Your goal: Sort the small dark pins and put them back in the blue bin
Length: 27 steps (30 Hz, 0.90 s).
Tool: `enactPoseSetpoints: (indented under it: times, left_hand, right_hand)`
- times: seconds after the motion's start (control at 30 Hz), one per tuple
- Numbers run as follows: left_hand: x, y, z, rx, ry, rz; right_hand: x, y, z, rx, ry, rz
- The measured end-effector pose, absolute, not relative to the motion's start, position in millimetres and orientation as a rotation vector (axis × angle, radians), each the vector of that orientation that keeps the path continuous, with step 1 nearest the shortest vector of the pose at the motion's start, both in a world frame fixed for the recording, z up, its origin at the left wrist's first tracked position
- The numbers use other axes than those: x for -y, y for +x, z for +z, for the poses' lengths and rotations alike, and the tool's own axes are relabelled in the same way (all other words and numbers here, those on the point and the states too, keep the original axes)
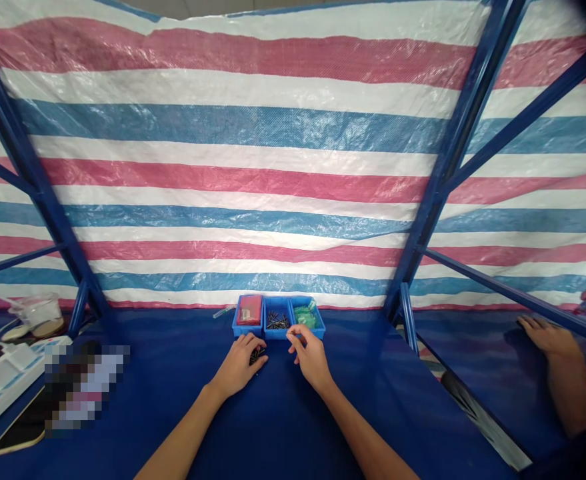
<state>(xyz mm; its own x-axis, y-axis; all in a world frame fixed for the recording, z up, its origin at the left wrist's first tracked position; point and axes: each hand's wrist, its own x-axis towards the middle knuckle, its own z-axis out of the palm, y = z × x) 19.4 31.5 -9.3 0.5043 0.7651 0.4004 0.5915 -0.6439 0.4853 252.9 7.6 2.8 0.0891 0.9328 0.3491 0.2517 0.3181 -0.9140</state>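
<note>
Three small blue bins stand side by side at the back of the blue table: the left bin [249, 312] holds something red, the middle bin [277, 321] dark screws, the right bin [307, 315] green pieces. My left hand [240, 365] rests on the table just in front of the bins, fingers curled over a few small dark parts [255, 355]. My right hand [310, 353] hovers in front of the middle and right bins, thumb and fingers pinched on a tiny item I cannot make out.
Blue steel frame posts [423, 220] and a striped tarp [253, 167] close the back. At the left lie a white power strip [3, 380], a phone [20, 430] and a clear plastic container [37, 312]. Another person's hand [547, 337] rests on the neighbouring table at right.
</note>
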Motion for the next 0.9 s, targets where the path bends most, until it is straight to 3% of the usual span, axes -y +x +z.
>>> enactPoseSetpoints:
  times: [0.17, 0.53, 0.9]
  left_hand:
    - [-31.5, 19.7, -7.6, -1.138, 2.461, 0.863]
    - [-31.7, 19.8, -10.3, -1.140, 2.434, 0.887]
    - [-27.3, 21.9, -4.1, -1.182, 2.381, 0.862]
  right_hand:
    - [-7.7, 252.1, 1.9, 1.393, -1.199, 0.781]
    - [-1.9, 251.9, 6.7, 1.609, -1.217, 0.446]
    - [-6.0, 250.8, -5.8, 1.342, -1.219, 0.873]
